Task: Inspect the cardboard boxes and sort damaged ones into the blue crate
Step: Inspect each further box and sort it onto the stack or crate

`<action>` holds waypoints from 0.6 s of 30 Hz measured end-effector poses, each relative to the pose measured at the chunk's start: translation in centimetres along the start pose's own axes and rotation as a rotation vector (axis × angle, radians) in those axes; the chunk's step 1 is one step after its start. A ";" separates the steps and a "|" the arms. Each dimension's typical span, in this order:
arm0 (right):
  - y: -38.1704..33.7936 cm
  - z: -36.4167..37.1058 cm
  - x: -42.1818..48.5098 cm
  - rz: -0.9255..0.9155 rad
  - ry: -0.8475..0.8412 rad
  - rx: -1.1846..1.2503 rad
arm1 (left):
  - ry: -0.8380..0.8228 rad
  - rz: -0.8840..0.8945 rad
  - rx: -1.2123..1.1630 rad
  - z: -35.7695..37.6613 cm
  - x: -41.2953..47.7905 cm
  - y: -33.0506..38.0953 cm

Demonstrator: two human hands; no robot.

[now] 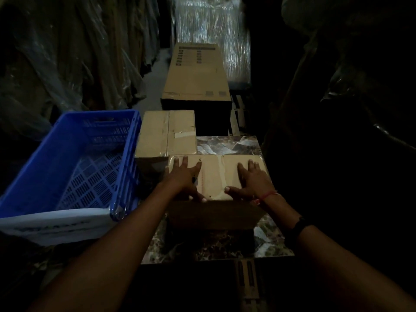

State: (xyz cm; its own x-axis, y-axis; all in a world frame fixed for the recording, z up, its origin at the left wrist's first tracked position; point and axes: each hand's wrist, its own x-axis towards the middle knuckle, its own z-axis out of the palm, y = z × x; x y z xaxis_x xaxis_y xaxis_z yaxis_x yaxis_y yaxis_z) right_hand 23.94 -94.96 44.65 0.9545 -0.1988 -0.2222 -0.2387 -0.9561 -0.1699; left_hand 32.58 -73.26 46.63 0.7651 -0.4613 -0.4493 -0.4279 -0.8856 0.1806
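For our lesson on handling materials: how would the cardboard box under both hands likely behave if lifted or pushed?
The cardboard box is probably stiff: its top lies flat under the left hand and right hand. Low and flat-bottomed, it should slide on the tabletop rather than tip or roll. Weight cannot be judged.

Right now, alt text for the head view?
The left hand and right hand rest flat on a taped cardboard box on a marbled tabletop. An empty blue crate stands to its left; a second cardboard box sits behind.
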 end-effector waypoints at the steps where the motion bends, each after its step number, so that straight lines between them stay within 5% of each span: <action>1: 0.1 0.3 -0.3 -0.003 0.014 0.012 | 0.008 0.010 -0.007 0.3 0.2 -0.2; 10: 0.0 1.5 -1.1 -0.005 0.039 -0.019 | 0.038 0.040 -0.020 1.3 0.4 -1.6; 18: 0.4 3.0 -3.1 0.073 0.188 -0.056 | 0.451 0.065 0.029 5.7 -0.3 -2.0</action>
State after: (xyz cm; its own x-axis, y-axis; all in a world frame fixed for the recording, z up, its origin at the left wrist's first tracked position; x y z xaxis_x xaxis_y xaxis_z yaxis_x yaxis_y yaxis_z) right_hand 20.36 -94.10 42.34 0.9530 -0.2993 -0.0477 -0.3027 -0.9473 -0.1047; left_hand 30.45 -71.08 41.38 0.8666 -0.4989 -0.0103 -0.4903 -0.8551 0.1682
